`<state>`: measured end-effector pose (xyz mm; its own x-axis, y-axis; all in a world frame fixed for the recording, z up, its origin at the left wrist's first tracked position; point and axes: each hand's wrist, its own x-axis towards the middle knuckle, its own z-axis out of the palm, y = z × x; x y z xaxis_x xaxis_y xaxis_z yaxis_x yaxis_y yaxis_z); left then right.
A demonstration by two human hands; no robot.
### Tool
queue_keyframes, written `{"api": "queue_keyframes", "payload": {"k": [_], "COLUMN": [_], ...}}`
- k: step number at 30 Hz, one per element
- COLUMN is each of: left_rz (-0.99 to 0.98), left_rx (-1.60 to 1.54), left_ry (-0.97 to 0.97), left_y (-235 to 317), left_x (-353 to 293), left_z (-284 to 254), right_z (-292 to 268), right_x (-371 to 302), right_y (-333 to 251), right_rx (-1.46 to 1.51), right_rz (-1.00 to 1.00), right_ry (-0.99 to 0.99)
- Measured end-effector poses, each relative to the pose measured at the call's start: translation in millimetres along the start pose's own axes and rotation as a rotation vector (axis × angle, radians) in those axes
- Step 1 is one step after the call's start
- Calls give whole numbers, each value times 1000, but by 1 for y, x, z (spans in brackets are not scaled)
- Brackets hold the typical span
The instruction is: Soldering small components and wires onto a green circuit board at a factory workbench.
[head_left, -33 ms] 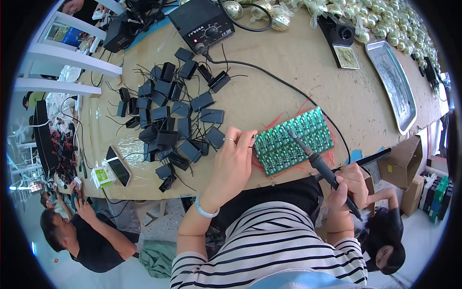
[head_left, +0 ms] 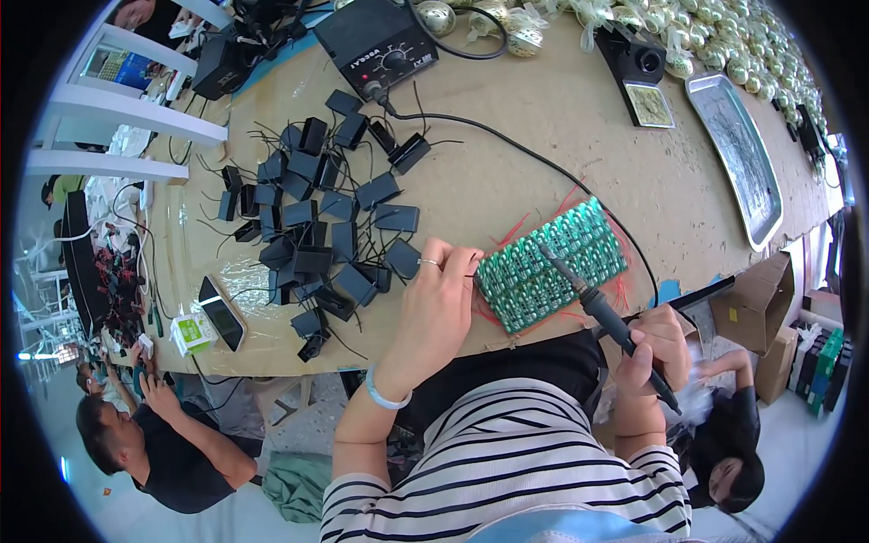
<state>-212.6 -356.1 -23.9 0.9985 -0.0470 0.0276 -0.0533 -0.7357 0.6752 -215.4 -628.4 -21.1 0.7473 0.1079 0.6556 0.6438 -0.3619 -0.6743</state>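
Near the table's front edge lies a green circuit board panel. Left hand presses its edge, fingers bent; right hand grips a soldering iron, tip on the panel

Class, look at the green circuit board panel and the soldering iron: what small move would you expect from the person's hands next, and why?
Probably a slight lowering of the soldering iron onto a joint. The right hand holds it like a pen, its tip over the green circuit board panel, while the left hand has its fingertips at the panel's left edge. Whether the tip already touches cannot be told.
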Motion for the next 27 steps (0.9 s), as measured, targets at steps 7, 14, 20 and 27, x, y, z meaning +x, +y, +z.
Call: {"api": "queue_keyframes", "payload": {"k": [7,14,20,27], "left_rz": [17,261,156,16], "left_rx": [141,-15,16,40], "left_ry": [-304,-516,0,-88], "left_y": [19,58,50,22], "left_x": [-38,-45,18,14], "left_z": [11,43,6,15], "right_z": [-13,-17,4,48], "right_x": [-17,-36,-56,-49], "right_y": [7,14,1,16], "right_rx": [-18,-6,289,438], "right_rz": [43,182,311,323], "right_ry": [200,491,675,619]}}
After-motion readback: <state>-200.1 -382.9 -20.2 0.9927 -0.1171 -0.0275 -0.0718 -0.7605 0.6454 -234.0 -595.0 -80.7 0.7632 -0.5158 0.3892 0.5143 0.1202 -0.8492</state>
